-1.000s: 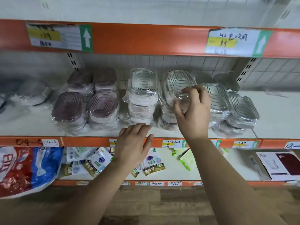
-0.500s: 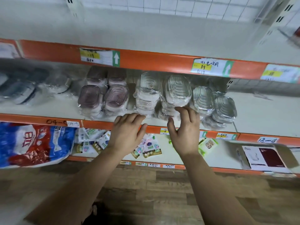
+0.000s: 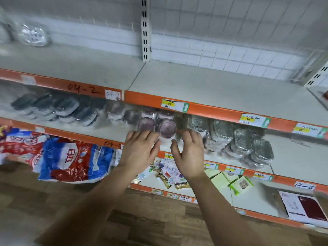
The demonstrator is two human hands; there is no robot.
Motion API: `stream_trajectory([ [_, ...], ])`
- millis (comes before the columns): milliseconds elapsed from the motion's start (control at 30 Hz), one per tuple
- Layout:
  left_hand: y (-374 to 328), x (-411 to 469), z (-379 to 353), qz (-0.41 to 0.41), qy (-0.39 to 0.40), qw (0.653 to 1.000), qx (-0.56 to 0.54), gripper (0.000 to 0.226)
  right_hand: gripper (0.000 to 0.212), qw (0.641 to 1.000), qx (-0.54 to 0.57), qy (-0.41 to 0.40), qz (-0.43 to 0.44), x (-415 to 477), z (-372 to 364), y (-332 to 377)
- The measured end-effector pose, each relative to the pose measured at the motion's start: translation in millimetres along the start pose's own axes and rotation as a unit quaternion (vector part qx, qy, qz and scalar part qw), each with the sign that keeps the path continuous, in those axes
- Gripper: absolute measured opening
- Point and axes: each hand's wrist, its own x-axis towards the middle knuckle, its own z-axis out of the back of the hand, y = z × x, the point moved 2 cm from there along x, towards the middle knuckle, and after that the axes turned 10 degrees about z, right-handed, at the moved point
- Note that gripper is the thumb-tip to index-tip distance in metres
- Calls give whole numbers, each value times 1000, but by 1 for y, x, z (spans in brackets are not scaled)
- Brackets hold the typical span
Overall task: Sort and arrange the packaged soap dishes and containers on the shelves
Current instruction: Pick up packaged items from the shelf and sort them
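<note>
Fingers (image 3: 142, 137) of left hand (image 3: 140, 151) and right hand (image 3: 189, 154) spread loosely, holding nothing, tips at film-wrapped purple dishes (image 3: 166, 126) (rounded, ridged lids) on shelf (image 3: 110, 133); contact unclear.

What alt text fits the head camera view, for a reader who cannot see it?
A person's left hand and right hand reach open-fingered toward wrapped purple soap dishes on an orange-edged shelf, clear dishes beside them on the right, dark dishes further left.
</note>
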Motion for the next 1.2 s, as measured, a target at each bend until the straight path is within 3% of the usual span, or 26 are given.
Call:
stream_trajectory([
  [267,134,-10,91,77,-25,997,-1,34,33,998,44,7,40,50,-59,134],
  [533,300,-10,168,94,-64,992,51,32,19,994,83,-34,69,110,-146,271],
  [667,373,-4,185,127,-74,987,60,23,18,989,99,-43,102,144,-189,325],
  [1200,631,120,205,177,-53,977,102,40,19,972,174,-10,158,339,-407,457],
])
